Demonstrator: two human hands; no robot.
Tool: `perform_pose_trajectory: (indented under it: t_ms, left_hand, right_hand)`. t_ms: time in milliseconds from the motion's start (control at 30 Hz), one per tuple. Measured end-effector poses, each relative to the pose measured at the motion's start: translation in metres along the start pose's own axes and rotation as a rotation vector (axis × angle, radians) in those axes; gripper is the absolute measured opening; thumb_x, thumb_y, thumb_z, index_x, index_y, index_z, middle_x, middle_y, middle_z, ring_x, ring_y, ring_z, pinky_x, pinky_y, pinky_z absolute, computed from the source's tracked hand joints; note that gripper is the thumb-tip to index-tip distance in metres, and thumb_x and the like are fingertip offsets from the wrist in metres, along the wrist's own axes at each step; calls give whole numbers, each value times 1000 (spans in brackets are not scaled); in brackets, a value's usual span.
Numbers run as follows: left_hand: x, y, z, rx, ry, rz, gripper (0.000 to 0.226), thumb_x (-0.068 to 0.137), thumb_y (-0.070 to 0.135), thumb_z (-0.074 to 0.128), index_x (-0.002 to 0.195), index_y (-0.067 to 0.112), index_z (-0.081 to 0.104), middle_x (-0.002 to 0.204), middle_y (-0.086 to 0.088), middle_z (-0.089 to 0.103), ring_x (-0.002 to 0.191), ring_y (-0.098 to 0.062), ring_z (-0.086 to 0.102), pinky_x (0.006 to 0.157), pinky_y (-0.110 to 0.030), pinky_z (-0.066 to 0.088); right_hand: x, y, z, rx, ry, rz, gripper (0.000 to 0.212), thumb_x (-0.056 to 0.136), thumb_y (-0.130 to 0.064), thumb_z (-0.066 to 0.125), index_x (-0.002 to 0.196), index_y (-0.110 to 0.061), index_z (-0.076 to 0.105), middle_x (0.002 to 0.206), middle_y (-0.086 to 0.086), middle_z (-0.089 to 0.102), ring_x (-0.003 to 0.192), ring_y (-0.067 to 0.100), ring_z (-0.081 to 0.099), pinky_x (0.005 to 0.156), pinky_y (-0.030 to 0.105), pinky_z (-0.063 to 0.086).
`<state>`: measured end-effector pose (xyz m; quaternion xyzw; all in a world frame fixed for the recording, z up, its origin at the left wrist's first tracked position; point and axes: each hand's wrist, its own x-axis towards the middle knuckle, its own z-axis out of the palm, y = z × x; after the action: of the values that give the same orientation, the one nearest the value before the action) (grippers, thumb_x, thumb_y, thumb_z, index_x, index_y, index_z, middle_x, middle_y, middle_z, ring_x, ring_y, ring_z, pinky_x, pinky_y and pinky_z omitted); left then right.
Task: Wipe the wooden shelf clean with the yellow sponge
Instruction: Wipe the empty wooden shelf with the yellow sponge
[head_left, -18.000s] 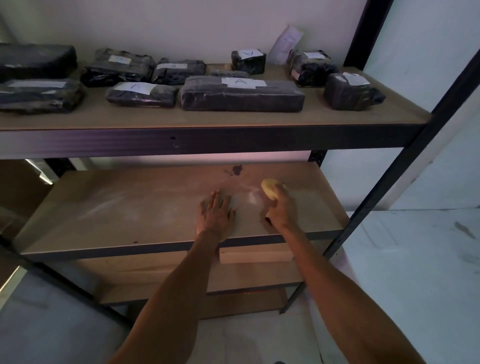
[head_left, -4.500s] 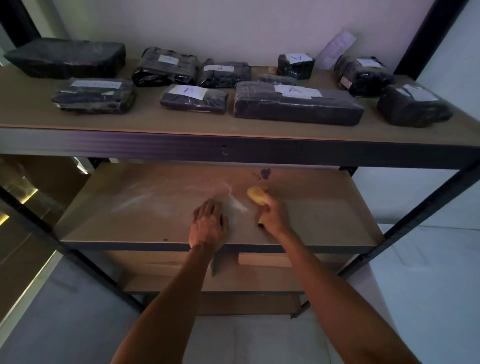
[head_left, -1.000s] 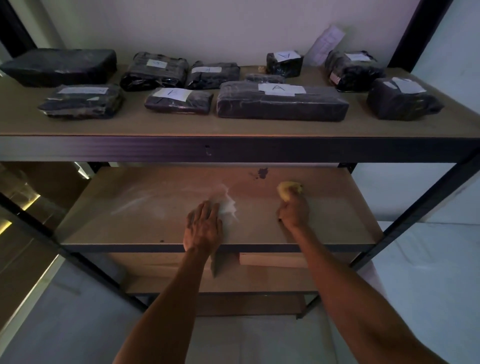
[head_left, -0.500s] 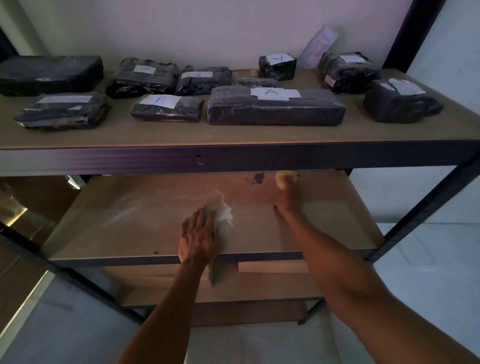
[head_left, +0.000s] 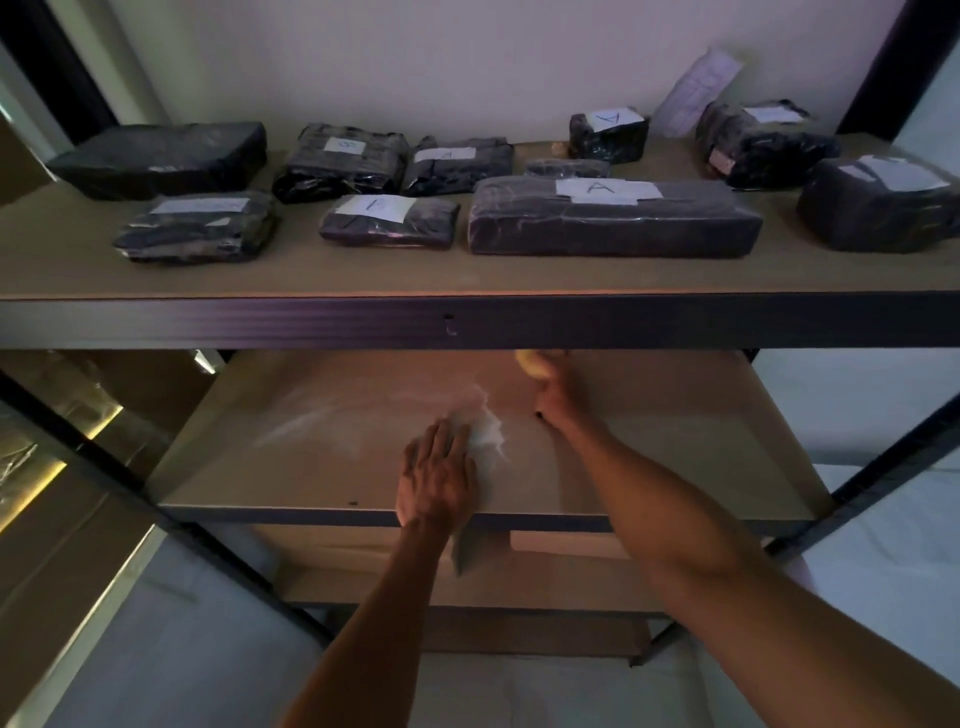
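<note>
- Nearest, below the front edge of the wooden shelf (head_left: 675, 441): a lower board (head_left: 363, 577) carrying a pale plank (head_left: 561, 543).
- At that front edge, about mid-width: left hand (head_left: 436, 478), palm down, fingers straight and close together, resting flat on the wood with the wrist over the edge.
- Just past those fingertips, toward the middle of the wooden shelf: a white smear (head_left: 488, 436), with fainter streaks running off toward the shelf's left side.
- Deeper in and right of the smear: right hand (head_left: 558, 395), well apart from the left, fingers curled round the yellow sponge (head_left: 532, 362).
- Sponge held down on the back part of the wooden shelf, ahead of the right hand's knuckles, its top cut off by the dark rail (head_left: 311, 322).
- Directly above the wooden shelf: an upper shelf (head_left: 260, 275) bearing black wrapped parcels (head_left: 613, 218) with white labels, the longest marked A.
- Farthest back up there: a paper slip (head_left: 696, 93) leaning on the wall.
</note>
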<state>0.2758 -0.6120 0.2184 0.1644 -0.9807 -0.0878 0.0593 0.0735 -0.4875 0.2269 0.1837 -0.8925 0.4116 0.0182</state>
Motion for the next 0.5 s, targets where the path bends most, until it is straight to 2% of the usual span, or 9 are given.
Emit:
perform_pose_trajectory:
  t_ms: [67,133,167,200,267,300,367,433,500]
  left_hand:
    - [-1,0,1,-7,11,9,57,103,46,18,157,28,25,165,-3,22,152,-20,20,123,-44,18]
    - [-1,-1,1,-22,17,15,59,102,48,15,156,28,25,165,-3,23,151,-20,21,123,-44,19]
    - [-2,-1,1,-24,13,14,59,102,49,14,156,28,24,165,-3,23,151,-20,20,123,-44,18]
    - [-3,0,0,-22,5,13,59,102,49,14,157,29,23,166,-3,21,152,-20,19,123,-43,17]
    - [-5,0,-2,-25,-10,5,56,105,46,16,158,29,19,167,-2,17,153,-20,15,124,-43,13]
    - [-6,0,-3,-25,-15,0,55,106,45,18,158,28,18,167,-2,15,153,-20,14,125,-43,12]
    - [-6,-1,-4,-28,-24,-3,55,106,44,19,158,29,17,167,-1,13,154,-19,11,125,-42,10]
    - [-5,0,-5,-29,-32,-5,55,106,43,19,159,29,16,168,-1,12,154,-19,9,125,-42,8]
    - [-3,0,-5,-38,-37,-5,56,105,43,20,159,29,15,168,-1,10,155,-19,8,125,-43,9]
  right_hand:
    - [-8,-22,20,-74,-191,-120,51,83,-1,57,131,-17,60,137,13,55,127,28,50,108,26,33]
    - [-14,-31,18,-64,-335,-187,49,86,-6,61,133,-18,57,140,11,53,128,26,50,107,25,34]
    - [-13,-28,14,-42,-328,-192,49,85,-6,61,133,-16,57,137,12,56,125,26,52,105,25,37]
    - [-9,-21,7,-47,-248,-180,52,81,-4,61,132,-14,58,132,13,59,121,28,56,103,27,40]
    - [4,-5,-11,-60,-38,-47,54,74,-11,54,127,-12,60,119,19,65,111,36,60,94,36,48]
    - [11,4,-16,-88,14,29,49,78,-14,51,126,-10,60,116,23,65,108,39,60,90,40,48]
    - [16,3,-12,-165,10,94,41,87,-10,51,127,-6,59,118,25,62,110,41,57,93,42,44]
    - [11,-20,10,-192,-52,37,46,86,-6,52,132,-10,55,124,22,61,116,38,55,98,39,41]
    - [7,-43,37,-145,-193,-72,50,86,-10,55,136,-19,53,128,17,60,117,34,57,99,38,44]
